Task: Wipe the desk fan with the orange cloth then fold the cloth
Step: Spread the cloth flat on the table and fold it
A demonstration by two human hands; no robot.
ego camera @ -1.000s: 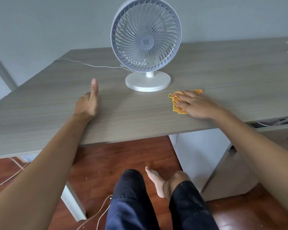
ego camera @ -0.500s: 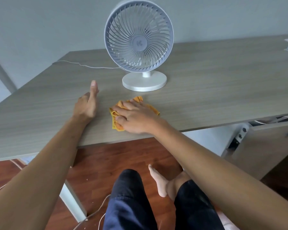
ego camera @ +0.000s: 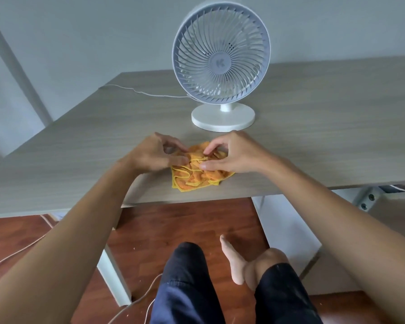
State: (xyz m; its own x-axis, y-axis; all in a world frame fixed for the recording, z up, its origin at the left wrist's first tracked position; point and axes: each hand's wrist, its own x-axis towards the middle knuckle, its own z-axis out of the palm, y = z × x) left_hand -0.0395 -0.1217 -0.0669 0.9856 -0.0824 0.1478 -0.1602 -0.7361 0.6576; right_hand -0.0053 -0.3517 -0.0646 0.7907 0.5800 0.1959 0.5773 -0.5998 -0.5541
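Crumpled orange cloth point(ego camera: 197, 174) lies at frame centre on the table point(ego camera: 325, 141), below the desk fan point(ego camera: 221, 59). Left hand point(ego camera: 150, 155) and right hand point(ego camera: 239, 155) fingers pinch its upper folds.

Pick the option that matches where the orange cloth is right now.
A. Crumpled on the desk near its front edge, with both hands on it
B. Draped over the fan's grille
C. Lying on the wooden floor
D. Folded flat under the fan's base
A: the orange cloth lies bunched on the desk in front of the desk fan, with the left hand and right hand both pinching at its folds.
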